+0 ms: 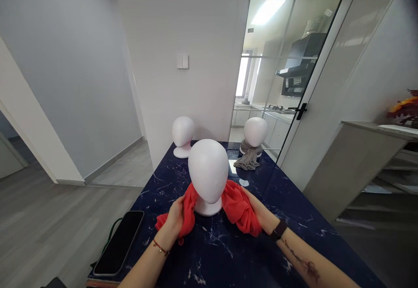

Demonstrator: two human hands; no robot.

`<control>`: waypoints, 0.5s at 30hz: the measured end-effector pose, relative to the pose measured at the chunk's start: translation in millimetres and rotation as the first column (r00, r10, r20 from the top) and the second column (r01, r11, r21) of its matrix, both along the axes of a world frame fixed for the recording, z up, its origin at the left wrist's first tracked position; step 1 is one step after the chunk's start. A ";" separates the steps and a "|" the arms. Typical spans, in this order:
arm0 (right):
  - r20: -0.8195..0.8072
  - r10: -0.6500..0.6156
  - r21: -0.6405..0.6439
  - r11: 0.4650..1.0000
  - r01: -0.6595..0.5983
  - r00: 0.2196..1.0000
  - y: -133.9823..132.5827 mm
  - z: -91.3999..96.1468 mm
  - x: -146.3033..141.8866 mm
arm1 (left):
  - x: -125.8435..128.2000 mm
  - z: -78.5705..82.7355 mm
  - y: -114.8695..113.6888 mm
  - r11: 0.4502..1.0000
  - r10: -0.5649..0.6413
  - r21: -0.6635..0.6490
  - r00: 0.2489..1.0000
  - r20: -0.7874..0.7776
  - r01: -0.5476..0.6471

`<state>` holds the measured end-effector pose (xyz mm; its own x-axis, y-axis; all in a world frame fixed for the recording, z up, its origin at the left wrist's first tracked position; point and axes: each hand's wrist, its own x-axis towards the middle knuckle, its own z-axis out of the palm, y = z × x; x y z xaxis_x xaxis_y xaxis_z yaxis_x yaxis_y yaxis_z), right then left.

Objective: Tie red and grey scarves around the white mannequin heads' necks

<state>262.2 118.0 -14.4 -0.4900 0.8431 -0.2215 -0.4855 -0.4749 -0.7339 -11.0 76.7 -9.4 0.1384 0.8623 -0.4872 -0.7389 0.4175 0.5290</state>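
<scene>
A white foam mannequin head stands in the middle of a dark blue marbled table. A red scarf is draped behind its neck, with one end on each side. My left hand grips the left end of the scarf beside the head's base. My right hand holds the bunched right end against the table. Both hands are closed on the fabric.
Two more white mannequin heads stand at the table's far end, one at the left and one at the right with a grey scarf around its base. A black phone lies at the left edge. A glass door is behind.
</scene>
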 end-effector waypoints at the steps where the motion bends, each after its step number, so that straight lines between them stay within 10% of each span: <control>1: -0.025 -0.026 -0.042 0.999 0.025 0.999 -12.4 -5.4 -5.2 | 11.2 -6.0 -6.6 0.999 0.047 0.003 0.998 -0.039 -0.047; 7: 0.159 -0.247 0.078 0.968 0.237 0.956 -63.3 -29.2 -43.9 | 55.6 -22.7 -39.7 0.990 0.134 -0.013 0.966 -0.220 -0.141; 15: 0.150 -0.259 0.256 0.942 0.216 0.954 -70.2 -27.4 -78.2 | 62.3 -13.1 -35.2 0.991 0.131 0.024 0.985 0.109 -0.135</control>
